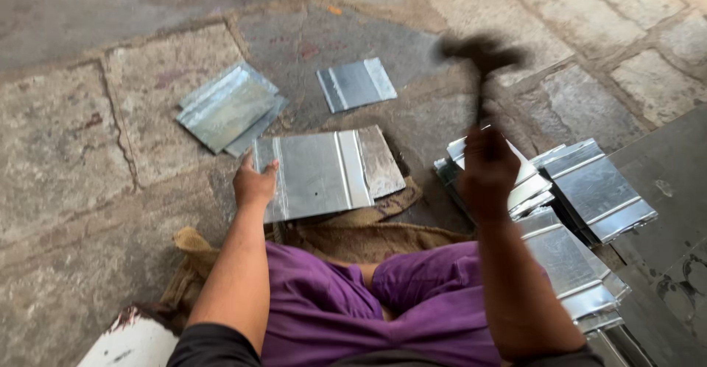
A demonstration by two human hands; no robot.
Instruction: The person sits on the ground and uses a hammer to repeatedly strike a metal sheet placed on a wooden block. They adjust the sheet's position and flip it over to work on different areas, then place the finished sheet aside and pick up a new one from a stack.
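Seated worker on a stone floor [66, 153], viewed from above. The left hand [252, 184], arm extended forward, presses its fingers onto the left edge of a ribbed metal sheet [324, 172], which lies flat on a burlap sack [361, 234] just ahead of the knees. The right hand [486, 168] is raised with fist closed around the handle of a hammer [482, 54], its blurred head above and to the right of the sheet. Stacked sheets [582, 190] lie right; further sheets [228, 109] lie beyond.
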